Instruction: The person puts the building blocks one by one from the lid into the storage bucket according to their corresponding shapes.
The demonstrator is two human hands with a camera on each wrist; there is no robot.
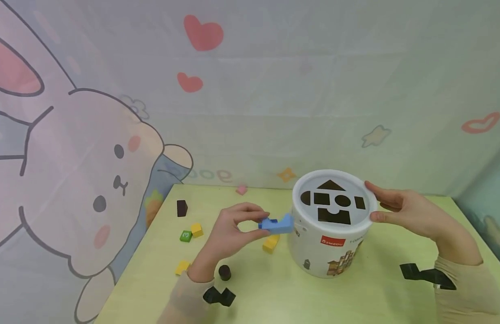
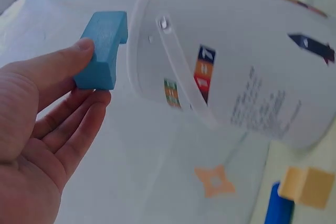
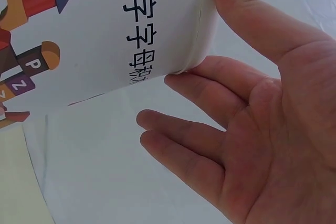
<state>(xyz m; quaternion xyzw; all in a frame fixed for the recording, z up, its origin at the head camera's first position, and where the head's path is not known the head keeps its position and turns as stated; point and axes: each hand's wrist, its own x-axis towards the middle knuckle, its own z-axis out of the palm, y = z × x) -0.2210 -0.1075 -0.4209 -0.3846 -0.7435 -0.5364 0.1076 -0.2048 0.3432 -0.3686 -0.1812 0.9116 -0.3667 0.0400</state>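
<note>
My left hand (image 1: 234, 225) pinches a light blue arch-shaped block (image 1: 279, 225) between thumb and fingers, its far end close beside the bucket's upper left rim in the head view. The white printed bucket (image 1: 315, 245) stands on the table. Its lid (image 1: 357, 218) has several cutouts, among them a triangle, a square, a circle and an arch shape. At the rim's right side, my right hand (image 1: 412, 213) touches the bucket with spread thumb and forefingers. The right wrist view shows the last two fingers (image 3: 184, 148) stretched out, apart from the bucket.
Left of the bucket, the table (image 1: 266, 288) bears a yellow block (image 1: 271, 244), a yellow cube (image 1: 197, 230), a green numbered block (image 1: 186, 236), a black cylinder (image 1: 225, 272) and a dark block (image 1: 182, 208). Another yellow block (image 1: 182, 267) lies by the left wrist. A printed cloth (image 1: 315, 90) hangs behind.
</note>
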